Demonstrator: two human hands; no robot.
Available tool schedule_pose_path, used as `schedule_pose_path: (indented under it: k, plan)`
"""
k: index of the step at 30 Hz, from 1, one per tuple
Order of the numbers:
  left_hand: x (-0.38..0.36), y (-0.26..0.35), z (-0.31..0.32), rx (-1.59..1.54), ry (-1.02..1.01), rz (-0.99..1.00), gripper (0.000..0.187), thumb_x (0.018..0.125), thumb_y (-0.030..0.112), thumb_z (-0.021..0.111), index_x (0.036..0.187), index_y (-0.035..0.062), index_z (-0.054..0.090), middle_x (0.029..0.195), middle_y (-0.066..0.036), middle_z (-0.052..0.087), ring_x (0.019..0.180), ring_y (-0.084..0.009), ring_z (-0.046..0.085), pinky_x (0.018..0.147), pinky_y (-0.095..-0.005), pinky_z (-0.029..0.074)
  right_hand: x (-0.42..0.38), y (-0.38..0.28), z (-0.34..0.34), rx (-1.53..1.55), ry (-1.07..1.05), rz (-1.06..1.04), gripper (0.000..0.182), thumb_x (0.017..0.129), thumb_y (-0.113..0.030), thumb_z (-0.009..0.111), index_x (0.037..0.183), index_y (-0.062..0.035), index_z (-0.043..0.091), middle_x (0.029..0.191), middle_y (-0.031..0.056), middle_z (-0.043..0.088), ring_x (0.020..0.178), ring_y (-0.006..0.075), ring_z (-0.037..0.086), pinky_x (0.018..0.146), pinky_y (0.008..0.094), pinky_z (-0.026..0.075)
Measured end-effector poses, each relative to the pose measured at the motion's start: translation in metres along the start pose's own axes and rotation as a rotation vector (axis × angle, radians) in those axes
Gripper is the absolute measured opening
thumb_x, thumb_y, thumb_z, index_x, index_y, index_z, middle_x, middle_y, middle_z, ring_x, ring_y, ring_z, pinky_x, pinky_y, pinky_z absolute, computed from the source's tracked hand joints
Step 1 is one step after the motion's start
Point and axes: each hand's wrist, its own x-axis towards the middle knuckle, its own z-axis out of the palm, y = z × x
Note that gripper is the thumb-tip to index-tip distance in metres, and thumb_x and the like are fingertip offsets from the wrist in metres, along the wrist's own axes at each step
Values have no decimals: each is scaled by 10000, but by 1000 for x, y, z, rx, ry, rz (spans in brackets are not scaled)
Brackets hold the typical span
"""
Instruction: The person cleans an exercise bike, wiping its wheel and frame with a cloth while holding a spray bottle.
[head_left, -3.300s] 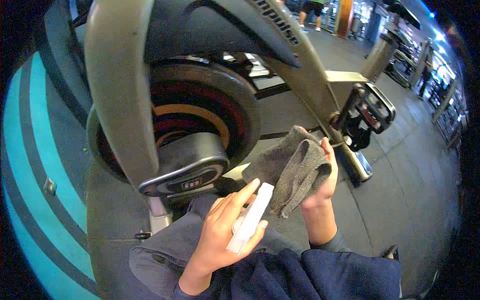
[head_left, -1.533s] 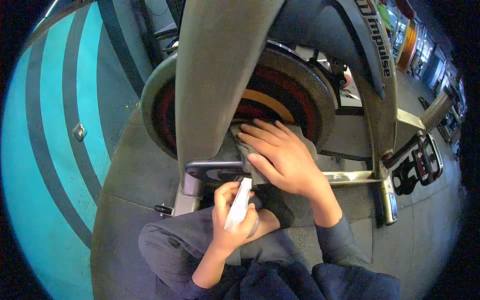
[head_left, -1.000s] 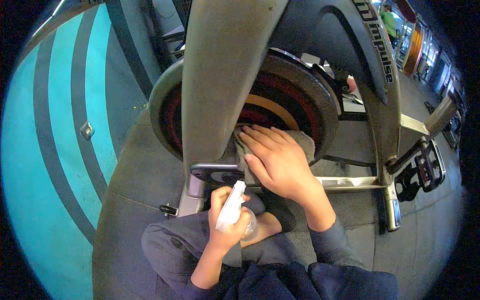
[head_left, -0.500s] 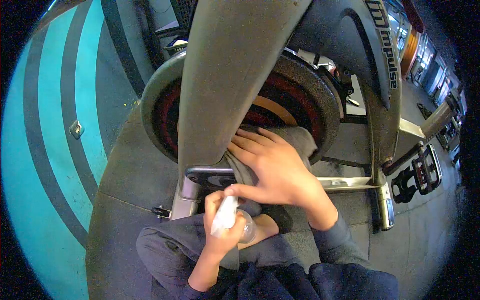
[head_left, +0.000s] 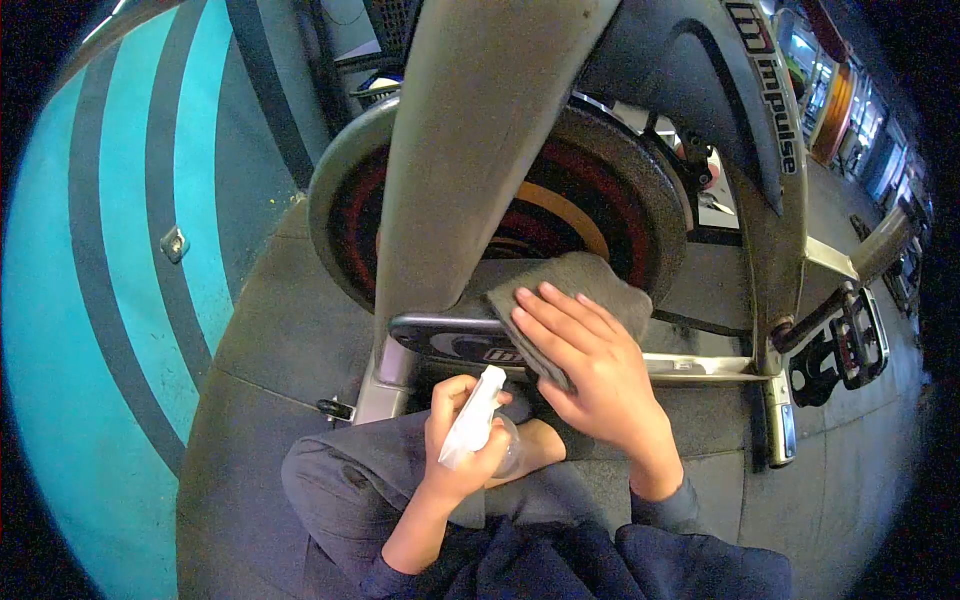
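Note:
My left hand [head_left: 460,455] is wrapped round a spray bottle with a white trigger head [head_left: 474,422] and a clear body, nozzle pointing up and away from me. Spread over a folded grey cloth [head_left: 585,280], my right hand [head_left: 600,385] holds it with long, nearly straight fingers. The cloth lies against the lower frame bar [head_left: 440,338] of an exercise bike, covering part of the lettering there. Behind it stands the dark flywheel [head_left: 650,170] with red and tan rings, partly hidden by the slanted grey frame tube [head_left: 470,140].
A bike pedal [head_left: 860,340] sticks out at the right. The bike's foot has a small wheel [head_left: 335,409] at the left. Turquoise flooring with dark stripes [head_left: 120,230] meets dark rubber mats [head_left: 260,340]. My bent leg [head_left: 350,480] is close beside the bike.
My right hand has slid the cloth rightward and toward me along the frame bar, uncovering some lettering. The hands have moved apart; my left hand still grips the bottle. The view shifted slightly.

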Motion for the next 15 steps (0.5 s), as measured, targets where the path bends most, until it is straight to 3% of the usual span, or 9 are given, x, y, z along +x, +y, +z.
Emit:
schedule_pose_path:
  k: [7,9,10,13,15]
  plan:
    - [3,-3,3,-11,-46,-32,446,714,-37,577,1116,2,388,959,-162,642,889,-218,637,798,-323,499,-2,7,7,110,40,123,601,711,-188,625,1281,-51,495,1373,105,457,1299,273,395,1055,459,332]
    - [3,-2,4,3,-63,-36,446,716,-33,577,1118,2,387,962,-166,645,891,-223,640,802,-327,501,19,19,18,88,202,107,467,760,-208,594,1194,-38,569,1267,150,543,1215,309,477,1012,448,377]
    - [3,-1,5,1,-67,-14,440,719,-26,576,1117,1,389,964,-171,648,895,-226,643,806,-329,502,28,25,22,90,206,109,467,760,-208,594,1194,-38,569,1267,150,543,1215,309,477,1012,448,377]
    - [1,-4,7,-9,-73,15,431,723,-14,574,1115,1,394,965,-179,653,902,-235,649,813,-335,505,47,38,25,313,224,189,325,839,-253,532,1020,-13,656,1077,177,639,1014,355,586,913,428,436]
    - [2,-4,9,-20,-76,27,428,724,-9,573,1114,1,396,964,-182,655,906,-240,652,817,-338,507,46,42,27,327,250,159,330,844,-251,527,1030,-9,652,1086,176,636,1020,350,585,916,426,434]
